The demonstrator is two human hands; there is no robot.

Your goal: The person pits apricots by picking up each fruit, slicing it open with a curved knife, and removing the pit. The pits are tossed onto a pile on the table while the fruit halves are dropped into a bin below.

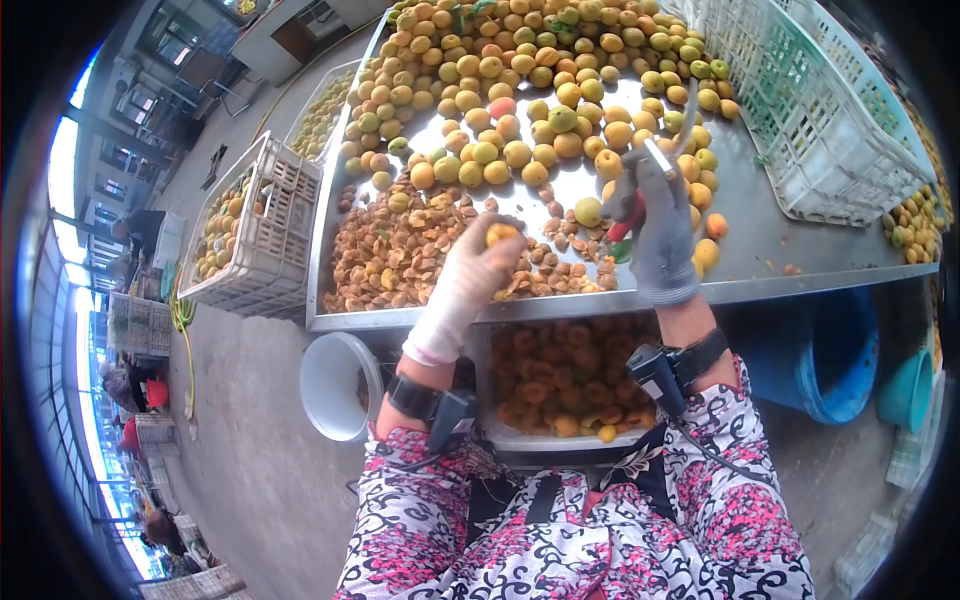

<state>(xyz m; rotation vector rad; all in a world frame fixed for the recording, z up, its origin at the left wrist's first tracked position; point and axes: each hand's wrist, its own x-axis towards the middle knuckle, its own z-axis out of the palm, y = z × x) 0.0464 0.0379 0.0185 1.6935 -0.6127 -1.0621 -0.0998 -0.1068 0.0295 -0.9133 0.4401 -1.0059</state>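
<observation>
My left hand [478, 262], in a pale glove, is closed around a yellow-orange apricot [501, 233] over the near part of the metal table [745, 240]. To its right, my right hand [660, 225], in a grey glove, grips a red-handled tool [628, 218]; its working end is mostly hidden by the fingers. Beneath and left of my left hand spreads a heap of brown apricot stones [385, 250]. Whole apricots [480, 150] cover the far side of the table, some lying close around my right hand.
A tub of opened apricots [570, 375] sits below the table's front edge, between a white bucket [335, 385] and a blue barrel [840, 370]. A fruit-filled crate [250, 235] stands left; a pale green crate [815, 120] rests on the table's right side.
</observation>
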